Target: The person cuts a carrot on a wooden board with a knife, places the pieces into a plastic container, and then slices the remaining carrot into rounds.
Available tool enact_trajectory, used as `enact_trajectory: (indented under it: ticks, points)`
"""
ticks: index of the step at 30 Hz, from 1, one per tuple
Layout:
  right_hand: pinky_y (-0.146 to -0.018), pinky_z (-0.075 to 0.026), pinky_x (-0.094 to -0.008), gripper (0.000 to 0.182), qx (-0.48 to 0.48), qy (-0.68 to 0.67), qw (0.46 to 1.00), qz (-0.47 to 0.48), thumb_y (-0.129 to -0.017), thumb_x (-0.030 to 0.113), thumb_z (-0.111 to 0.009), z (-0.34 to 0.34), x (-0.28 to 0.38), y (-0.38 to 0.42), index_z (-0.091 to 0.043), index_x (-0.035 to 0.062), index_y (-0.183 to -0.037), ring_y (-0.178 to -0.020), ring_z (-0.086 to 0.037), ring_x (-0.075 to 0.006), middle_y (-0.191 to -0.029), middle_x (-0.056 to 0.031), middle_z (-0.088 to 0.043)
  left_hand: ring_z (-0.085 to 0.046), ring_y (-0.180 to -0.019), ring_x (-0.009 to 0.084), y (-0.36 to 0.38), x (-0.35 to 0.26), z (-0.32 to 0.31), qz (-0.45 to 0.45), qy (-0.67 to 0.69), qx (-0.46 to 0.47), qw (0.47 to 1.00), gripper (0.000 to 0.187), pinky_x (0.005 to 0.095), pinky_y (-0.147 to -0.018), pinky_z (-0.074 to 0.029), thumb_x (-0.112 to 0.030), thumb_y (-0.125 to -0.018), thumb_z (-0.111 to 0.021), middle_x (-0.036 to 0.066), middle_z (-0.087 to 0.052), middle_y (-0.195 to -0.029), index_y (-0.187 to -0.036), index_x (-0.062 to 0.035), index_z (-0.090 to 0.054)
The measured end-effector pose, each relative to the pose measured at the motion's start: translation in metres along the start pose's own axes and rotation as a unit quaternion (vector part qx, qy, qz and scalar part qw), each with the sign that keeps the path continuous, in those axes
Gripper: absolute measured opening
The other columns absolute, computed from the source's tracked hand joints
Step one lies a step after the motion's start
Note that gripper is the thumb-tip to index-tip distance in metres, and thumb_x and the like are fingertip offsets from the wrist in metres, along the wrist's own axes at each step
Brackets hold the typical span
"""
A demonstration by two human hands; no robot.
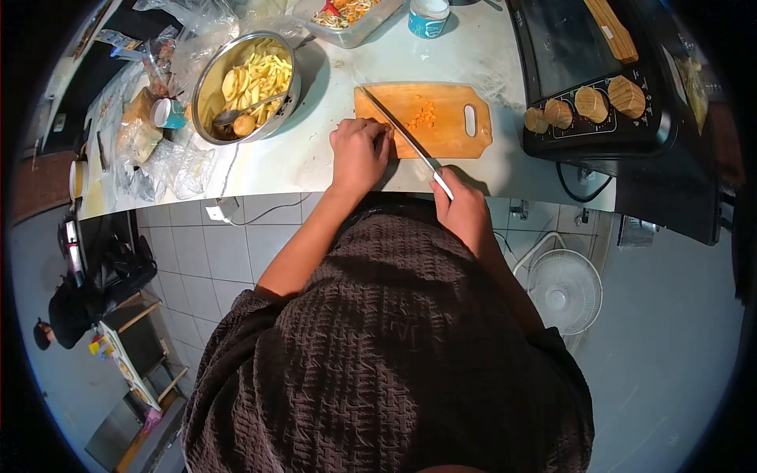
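A wooden cutting board [441,146] lies on the counter, with small orange pieces [423,117] scattered over its middle. My right hand [461,206] is closed round the white handle of a long knife [408,137], whose blade slants across the board up to its top left corner. At the board's left edge, my left hand [360,151] has its fingers curled down close to the blade. Whatever those fingers hold, if anything, is hidden beneath them.
Left of the board stands a metal pot [293,101] of pale yellow strips with a spoon. Behind are a plastic container [347,35] and a turquoise tub [428,22]. A black oven [599,138] is at right, plastic bags [185,162] at left. A person [71,311] is far left.
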State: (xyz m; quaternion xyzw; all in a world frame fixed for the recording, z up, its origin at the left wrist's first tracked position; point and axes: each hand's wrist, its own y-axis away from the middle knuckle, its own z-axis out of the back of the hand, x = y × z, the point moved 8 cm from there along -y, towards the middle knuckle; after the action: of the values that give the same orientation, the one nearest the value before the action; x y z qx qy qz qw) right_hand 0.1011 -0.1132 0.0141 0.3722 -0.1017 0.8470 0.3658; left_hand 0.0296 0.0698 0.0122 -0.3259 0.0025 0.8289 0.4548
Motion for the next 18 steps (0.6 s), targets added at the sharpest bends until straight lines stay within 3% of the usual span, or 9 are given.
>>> enact_trajectory:
  ticks: [8,18]
  points:
    - [-0.066,-0.05,-0.05,0.019,-0.047,0.002,0.999,0.014,-0.093,0.019,-0.063,0.014,-0.001,0.009,-0.061,0.0049,-0.105,-0.081,-0.064,-0.0444,-0.083,-0.0224,-0.066,-0.058,-0.093,0.0289,0.002,-0.001,0.002,0.009,0.014,0.002,1.0,0.012,0.0411,-0.082,-0.039,-0.016,-0.083,-0.071,0.008,-0.068,-0.09,-0.089,-0.0064,-0.074]
    - [-0.063,-0.049,-0.0491,0.014,-0.015,-0.037,0.999,0.018,-0.092,0.017,-0.064,0.015,0.008,0.011,-0.06,0.005,-0.099,-0.077,-0.063,-0.0437,-0.079,-0.022,-0.064,-0.057,-0.094,0.0281,0.005,-0.001,0.005,0.009,0.004,0.004,1.0,0.012,0.0408,-0.083,-0.039,-0.016,-0.081,-0.073,0.007,-0.068,-0.091,-0.088,-0.0066,-0.074]
